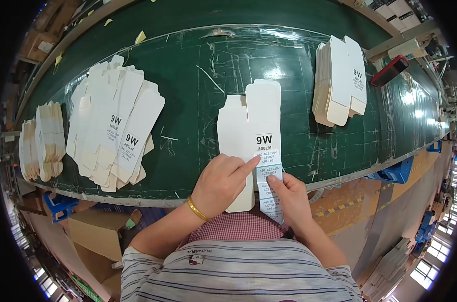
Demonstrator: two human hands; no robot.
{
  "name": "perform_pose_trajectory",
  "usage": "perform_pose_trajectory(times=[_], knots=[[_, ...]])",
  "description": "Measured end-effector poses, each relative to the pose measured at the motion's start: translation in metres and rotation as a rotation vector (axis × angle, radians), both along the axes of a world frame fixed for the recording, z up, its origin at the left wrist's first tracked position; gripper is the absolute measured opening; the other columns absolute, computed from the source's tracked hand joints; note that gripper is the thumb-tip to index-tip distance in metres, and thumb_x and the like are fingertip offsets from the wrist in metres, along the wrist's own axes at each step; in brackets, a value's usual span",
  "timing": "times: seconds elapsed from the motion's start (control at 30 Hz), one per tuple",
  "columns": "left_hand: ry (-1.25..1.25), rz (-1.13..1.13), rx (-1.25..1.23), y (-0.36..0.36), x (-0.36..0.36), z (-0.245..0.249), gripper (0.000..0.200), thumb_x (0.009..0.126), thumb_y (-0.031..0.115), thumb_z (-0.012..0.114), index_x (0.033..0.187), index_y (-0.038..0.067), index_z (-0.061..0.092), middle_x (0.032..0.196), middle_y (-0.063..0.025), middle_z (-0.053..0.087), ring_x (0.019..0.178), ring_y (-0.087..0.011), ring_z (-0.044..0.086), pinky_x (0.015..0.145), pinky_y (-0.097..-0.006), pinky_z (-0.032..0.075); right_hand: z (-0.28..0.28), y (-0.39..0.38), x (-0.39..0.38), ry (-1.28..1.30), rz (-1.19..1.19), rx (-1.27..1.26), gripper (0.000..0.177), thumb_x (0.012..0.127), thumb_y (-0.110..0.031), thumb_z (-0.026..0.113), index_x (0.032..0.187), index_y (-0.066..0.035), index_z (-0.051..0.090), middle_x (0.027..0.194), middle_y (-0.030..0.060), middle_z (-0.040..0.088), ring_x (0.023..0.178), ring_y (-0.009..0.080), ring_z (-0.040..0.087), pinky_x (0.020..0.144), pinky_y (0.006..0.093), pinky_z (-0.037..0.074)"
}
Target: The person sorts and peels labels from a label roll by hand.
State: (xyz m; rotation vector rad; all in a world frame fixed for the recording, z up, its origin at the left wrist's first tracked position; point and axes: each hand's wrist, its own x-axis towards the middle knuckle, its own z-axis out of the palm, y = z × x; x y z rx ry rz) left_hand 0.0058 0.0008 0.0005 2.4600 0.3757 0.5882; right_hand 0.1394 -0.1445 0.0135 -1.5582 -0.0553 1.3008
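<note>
A flat white carton blank [236,128] printed "9W 800LM" lies on the green bench in front of me. A strip of printed labels [270,189] overlaps its lower right side and hangs past the bench edge. My right hand [294,199] pinches this strip between thumb and fingers. The top label lies on the carton just below the "800LM" print. My left hand [219,181] rests over the carton's lower left part, its index finger stretched out to that label's left edge. The other fingers of this hand are bent, and its thumb is hidden.
On the left of the green bench [188,65] lies a loose heap of cartons [100,121]. Further left stand more carton bundles [50,141]. At right is a neater carton stack [336,83] with a red phone-like object [389,70] beside it. An open cardboard box [95,236] sits below.
</note>
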Motion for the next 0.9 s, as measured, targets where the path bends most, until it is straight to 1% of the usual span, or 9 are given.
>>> perform_pose_trajectory(times=[0.37,0.57,0.67,0.77,0.9], knots=[[0.002,0.008,-0.008,0.0,0.001,0.001,0.044,0.073,-0.001,0.062,0.117,0.001,0.064,0.083,-0.0052,0.054,0.074,-0.0213,0.051,0.068,-0.0332,0.045,0.003,0.002,-0.002,0.006,-0.013,0.004,0.024,0.097,-0.017,0.059,0.108,0.004,0.065,0.087,0.0023,0.066,0.073,0.0041,0.056,0.063,0.0207,0.048],[0.012,0.025,-0.025,-0.001,0.002,0.001,0.043,0.072,-0.003,0.063,0.115,0.002,0.067,0.083,-0.0061,0.055,0.074,-0.0217,0.052,0.067,-0.0334,0.045,-0.001,-0.001,-0.002,0.012,-0.011,0.002,0.024,0.097,-0.017,0.058,0.107,0.004,0.065,0.087,0.0023,0.066,0.073,0.0039,0.056,0.064,0.0208,0.047],[-0.002,0.013,0.0,-0.001,0.002,-0.001,0.045,0.073,-0.001,0.062,0.118,0.002,0.064,0.083,-0.0053,0.053,0.074,-0.0215,0.05,0.068,-0.0333,0.045,-0.005,-0.003,-0.002,0.012,-0.003,-0.004,0.024,0.097,-0.017,0.058,0.106,0.004,0.065,0.087,0.0023,0.066,0.072,0.0038,0.056,0.063,0.0208,0.047],[0.03,0.005,0.018,-0.001,0.003,0.002,0.046,0.073,-0.001,0.062,0.119,0.003,0.064,0.082,-0.0054,0.051,0.074,-0.0218,0.05,0.068,-0.0334,0.045,-0.008,-0.004,-0.001,0.009,0.003,-0.003,0.024,0.097,-0.017,0.059,0.105,0.004,0.065,0.086,0.002,0.066,0.072,0.0039,0.056,0.062,0.0208,0.047],[0.107,0.007,-0.008,-0.001,0.006,0.009,0.044,0.073,-0.003,0.063,0.117,0.002,0.066,0.082,-0.007,0.052,0.074,-0.0225,0.05,0.068,-0.0339,0.045,-0.008,-0.005,-0.001,0.032,-0.009,0.001,0.023,0.096,-0.016,0.06,0.106,0.004,0.065,0.087,0.0036,0.068,0.071,0.0051,0.059,0.062,0.0216,0.048]])
